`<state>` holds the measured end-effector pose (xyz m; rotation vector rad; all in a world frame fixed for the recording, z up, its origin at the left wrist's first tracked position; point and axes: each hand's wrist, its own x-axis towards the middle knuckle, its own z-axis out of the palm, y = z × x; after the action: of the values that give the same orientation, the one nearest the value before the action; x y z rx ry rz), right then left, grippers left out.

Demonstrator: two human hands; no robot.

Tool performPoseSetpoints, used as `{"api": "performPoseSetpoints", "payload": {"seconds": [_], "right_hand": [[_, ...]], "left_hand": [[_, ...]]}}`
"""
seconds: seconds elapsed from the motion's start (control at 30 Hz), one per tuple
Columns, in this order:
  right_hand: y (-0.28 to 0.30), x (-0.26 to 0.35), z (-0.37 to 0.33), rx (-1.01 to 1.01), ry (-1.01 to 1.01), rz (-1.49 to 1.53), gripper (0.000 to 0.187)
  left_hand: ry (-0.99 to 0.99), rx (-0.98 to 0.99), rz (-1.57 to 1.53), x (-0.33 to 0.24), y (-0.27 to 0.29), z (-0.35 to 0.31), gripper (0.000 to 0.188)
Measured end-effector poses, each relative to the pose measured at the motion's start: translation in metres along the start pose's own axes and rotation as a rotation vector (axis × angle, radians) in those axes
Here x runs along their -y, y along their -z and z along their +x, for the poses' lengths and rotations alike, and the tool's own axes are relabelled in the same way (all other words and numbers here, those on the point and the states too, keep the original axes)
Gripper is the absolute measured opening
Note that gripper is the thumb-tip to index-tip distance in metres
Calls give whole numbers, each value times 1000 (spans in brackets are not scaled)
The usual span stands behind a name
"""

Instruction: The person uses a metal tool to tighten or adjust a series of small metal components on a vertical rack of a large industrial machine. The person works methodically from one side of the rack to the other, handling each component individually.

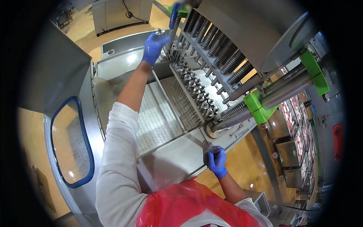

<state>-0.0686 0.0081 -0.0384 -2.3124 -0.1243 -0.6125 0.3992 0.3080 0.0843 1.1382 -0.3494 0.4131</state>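
Note:
Both hands wear blue gloves. My left hand (153, 48) is stretched out to the machine's far side, with its fingers around a small round steel fitting (159, 32). It is close to an upright post with a blue sleeve (173, 18). In front of me, my right hand (217, 162) is closed on a small dark block-like piece (215, 150) whose kind I cannot make out, beside the machine's near edge. Rows of steel needle heads (198, 90) stand in the machine, with thin needles (185, 100) hanging below them. Above is a raised head with coil springs (219, 43).
A white perforated conveyor belt (157, 117) runs under a steel crossbar (168, 100). Thick steel columns carry green clamps (259, 108). An open door with a blue-framed window (72, 142) stands left. Steel bins of pink meat (285, 117) stand right. Small metal pieces (240, 132) lie on the near ledge.

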Motion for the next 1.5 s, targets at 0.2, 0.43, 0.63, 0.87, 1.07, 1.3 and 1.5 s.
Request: {"api": "performPoseSetpoints", "payload": {"seconds": [0.2,0.43,0.63,0.87,1.07,1.3,1.5], "right_hand": [[2,3,-2,31,-57,30,21],[2,5,0,-3,23,-20,23],[3,5,1,24,-25,27,22],[5,7,4,20,8,33,21],[4,7,3,29,18,24,21],[4,8,4,11,-6,42,19],[5,12,6,17,-33,23,20]], "left_hand": [[91,91,43,35,-1,-23,39],[-38,35,581,18,-23,-38,40],[-48,46,628,13,-35,-45,35],[29,137,610,27,-42,-53,37],[19,207,695,35,-37,-43,37],[16,263,764,48,-41,-30,41],[12,325,931,65,-38,-2,46]]}}
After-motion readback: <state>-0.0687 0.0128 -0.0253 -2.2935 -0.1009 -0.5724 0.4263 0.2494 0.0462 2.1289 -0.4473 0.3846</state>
